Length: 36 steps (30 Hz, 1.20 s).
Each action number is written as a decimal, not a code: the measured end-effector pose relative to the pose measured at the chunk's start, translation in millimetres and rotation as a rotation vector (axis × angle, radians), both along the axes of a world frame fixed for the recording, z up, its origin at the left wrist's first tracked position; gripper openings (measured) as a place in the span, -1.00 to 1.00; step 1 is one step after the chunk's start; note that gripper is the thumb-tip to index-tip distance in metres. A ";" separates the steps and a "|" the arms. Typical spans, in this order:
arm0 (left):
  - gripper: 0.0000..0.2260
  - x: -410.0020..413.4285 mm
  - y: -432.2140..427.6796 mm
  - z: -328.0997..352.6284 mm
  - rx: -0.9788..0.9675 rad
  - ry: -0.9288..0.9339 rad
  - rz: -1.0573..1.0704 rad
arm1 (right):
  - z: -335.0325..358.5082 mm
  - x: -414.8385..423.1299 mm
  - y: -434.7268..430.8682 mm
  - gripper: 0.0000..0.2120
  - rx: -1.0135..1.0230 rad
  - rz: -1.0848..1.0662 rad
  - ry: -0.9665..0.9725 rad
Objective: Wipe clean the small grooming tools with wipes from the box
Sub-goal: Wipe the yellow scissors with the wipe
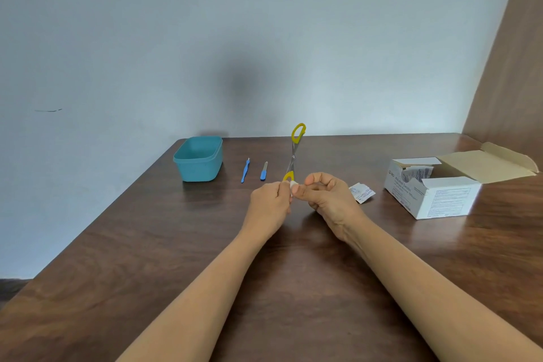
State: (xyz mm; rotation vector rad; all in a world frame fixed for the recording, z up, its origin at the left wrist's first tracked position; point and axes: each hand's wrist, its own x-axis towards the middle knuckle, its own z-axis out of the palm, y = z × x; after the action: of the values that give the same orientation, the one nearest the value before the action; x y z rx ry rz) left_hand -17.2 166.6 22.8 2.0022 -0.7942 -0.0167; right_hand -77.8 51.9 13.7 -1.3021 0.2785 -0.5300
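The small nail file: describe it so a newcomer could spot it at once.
Find the teal tub on the table. Right of it lie a slim blue tool, then the nail file: shorter, with a grey blade, nearer the yellow scissors.

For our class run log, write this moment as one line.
step: wiping scissors | left hand: holds scissors | right hand: pinches wipe at scissors | on table: blue pick, nail file | box: open

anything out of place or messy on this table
Only minor things. A torn wipe wrapper lies loose on the table beside the alcohol swab box, whose top is ripped open raggedly with packets poking out. The blue cuticle tool and nail file lie neatly by the teal tub.
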 end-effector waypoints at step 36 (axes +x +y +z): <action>-0.59 3.3 -5.0 -13.0 0.265 -0.288 -0.100 | -5.9 5.6 -21.5 -0.69 0.257 -0.101 -0.054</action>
State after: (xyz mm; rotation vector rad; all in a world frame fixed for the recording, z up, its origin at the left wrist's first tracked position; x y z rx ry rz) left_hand -13.9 161.6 9.8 2.2423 -1.1247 0.1169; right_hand -72.2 30.5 7.8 -1.0275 0.3573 -0.5936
